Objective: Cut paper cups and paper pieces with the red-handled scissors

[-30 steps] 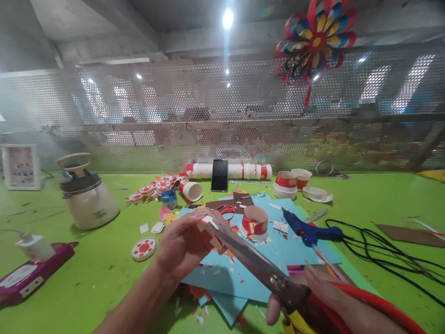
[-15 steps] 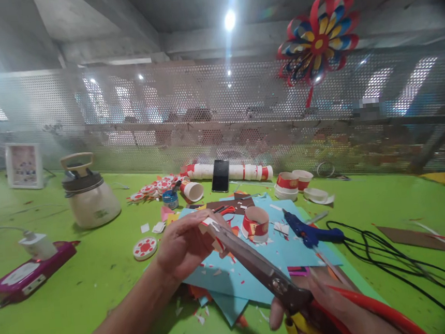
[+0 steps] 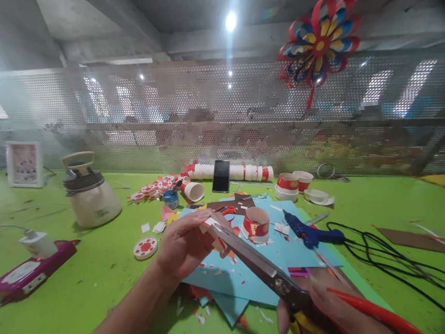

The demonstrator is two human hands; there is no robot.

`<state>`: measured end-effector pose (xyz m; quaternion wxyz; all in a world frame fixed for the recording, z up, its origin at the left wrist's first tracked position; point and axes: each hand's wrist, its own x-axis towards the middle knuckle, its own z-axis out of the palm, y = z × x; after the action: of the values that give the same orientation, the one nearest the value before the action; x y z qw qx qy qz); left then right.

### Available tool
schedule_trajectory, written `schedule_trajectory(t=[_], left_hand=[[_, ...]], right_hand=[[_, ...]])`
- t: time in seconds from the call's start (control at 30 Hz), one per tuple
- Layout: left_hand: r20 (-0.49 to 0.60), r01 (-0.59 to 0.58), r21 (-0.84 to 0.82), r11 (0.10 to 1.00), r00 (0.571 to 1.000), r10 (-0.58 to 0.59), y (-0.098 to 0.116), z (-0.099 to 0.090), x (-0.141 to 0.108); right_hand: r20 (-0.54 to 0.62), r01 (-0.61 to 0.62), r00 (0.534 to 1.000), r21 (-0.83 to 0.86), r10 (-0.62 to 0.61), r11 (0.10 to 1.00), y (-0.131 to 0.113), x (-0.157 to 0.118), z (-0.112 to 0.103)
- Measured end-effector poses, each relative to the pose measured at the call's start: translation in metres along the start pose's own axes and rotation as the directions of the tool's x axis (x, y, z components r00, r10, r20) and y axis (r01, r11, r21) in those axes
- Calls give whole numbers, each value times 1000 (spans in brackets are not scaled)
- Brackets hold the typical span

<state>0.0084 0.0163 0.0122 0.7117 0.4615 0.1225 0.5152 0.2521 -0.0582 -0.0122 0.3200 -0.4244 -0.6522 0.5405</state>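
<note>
1. While the left hand (image 3: 186,245) keeps its grip closed around a small red-and-white piece (image 3: 211,222), the right hand (image 3: 338,305) grips the handles of large scissors (image 3: 282,286).
2. The piece is over the near-middle of the green counter (image 3: 78,304), above light-blue paper (image 3: 240,285); the scissors' tips meet it, though whether they cut into it I cannot tell.
3. A red-and-white ring (image 3: 256,226) stands just right of the piece, on the paper.
4. Farther right lies a blue glue gun (image 3: 310,234).
5. A patterned disc (image 3: 145,248) lies left of the left hand.
</note>
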Motion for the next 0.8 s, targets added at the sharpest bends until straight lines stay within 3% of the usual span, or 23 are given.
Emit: schedule_trajectory(t=[0.1, 0.33, 0.53, 0.8], left_hand=[[-5, -5, 5, 1000, 1000, 5, 0, 0, 0], [14, -9, 63, 998, 1000, 8, 0, 0, 0], [4, 7, 80, 997, 1000, -7, 1, -2, 0], [-17, 39, 84, 996, 999, -37, 0, -2, 0]], right_hand=[[-44, 32, 998, -119, -37, 992, -2, -1, -1], [30, 35, 999, -222, -29, 974, -17, 0, -5], [178, 26, 983, 82, -41, 996, -25, -1, -4], [172, 48, 982, 154, -74, 987, -10, -1, -15]])
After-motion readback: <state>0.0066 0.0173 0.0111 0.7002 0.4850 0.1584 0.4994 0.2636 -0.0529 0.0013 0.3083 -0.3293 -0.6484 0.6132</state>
